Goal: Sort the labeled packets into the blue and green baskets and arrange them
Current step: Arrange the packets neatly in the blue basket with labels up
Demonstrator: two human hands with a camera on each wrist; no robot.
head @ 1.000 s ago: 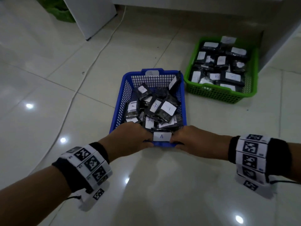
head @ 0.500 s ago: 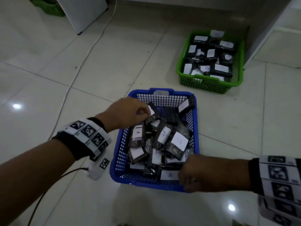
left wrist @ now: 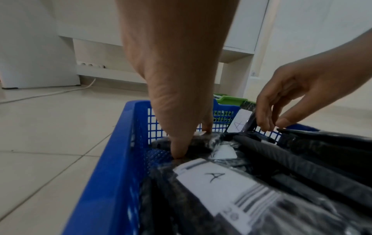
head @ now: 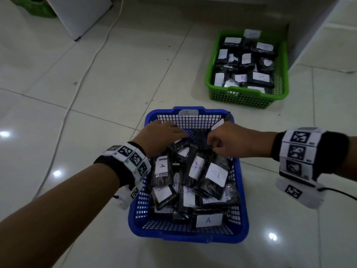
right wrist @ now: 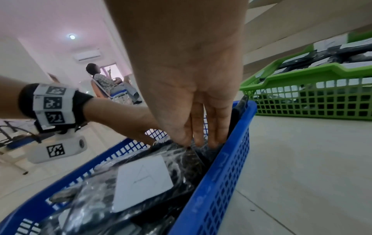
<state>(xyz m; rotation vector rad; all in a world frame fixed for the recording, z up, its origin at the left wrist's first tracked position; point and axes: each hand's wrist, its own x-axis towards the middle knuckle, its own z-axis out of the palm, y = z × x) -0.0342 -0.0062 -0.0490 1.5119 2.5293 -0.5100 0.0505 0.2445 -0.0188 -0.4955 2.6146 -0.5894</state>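
Head view: both hands' grips point(head: 195, 138) touch packets point(head: 197, 167) in blue basket point(head: 241, 206).

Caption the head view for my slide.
Both hands, left and right, arrange A-labeled packets in blue basket.

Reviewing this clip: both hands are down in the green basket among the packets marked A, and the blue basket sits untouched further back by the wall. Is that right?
The colours are swapped. In the head view both the left hand and the right hand are down in the blue basket among the packets marked A. It is the green basket that sits untouched further back by the wall.
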